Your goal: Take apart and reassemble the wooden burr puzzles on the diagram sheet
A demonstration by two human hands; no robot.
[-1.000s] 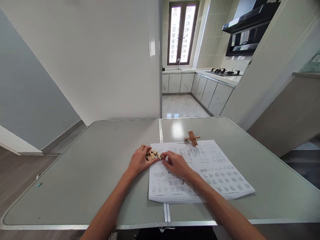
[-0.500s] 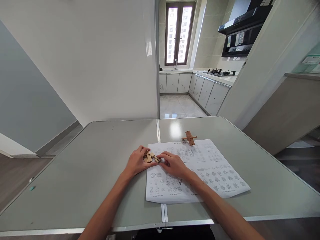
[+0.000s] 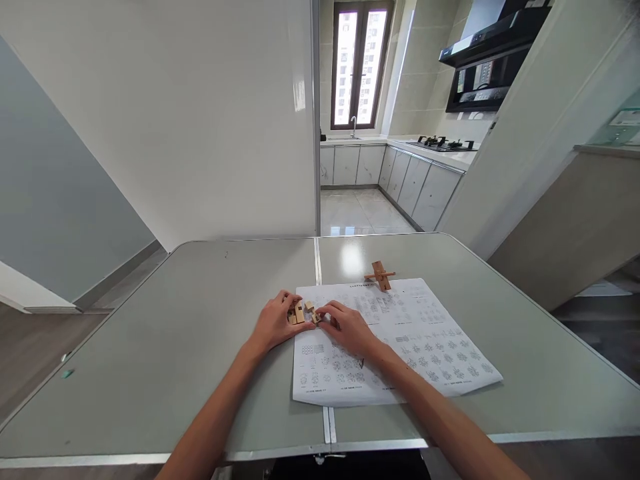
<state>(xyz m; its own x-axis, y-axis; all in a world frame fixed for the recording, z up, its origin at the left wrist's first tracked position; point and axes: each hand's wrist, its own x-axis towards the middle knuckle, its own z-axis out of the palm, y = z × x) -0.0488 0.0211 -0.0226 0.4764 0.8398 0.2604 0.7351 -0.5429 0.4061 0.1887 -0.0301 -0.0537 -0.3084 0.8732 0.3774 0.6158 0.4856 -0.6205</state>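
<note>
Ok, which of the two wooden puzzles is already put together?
The cross-shaped puzzle at the far edge of the printed sheet, untouched. The loose wooden pieces between the left hand and right hand are still separate.

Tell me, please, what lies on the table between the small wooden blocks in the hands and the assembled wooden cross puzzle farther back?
In the head view, only the printed sheet lies between the wooden blocks and the cross puzzle; nothing stands on that stretch.

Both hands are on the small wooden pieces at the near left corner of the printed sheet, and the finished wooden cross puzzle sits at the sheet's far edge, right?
Not quite. The head view shows both hands, left hand and right hand, on the wooden pieces at the far left corner of the printed sheet, not the near one. The wooden cross puzzle does sit at the sheet's far edge.
</note>
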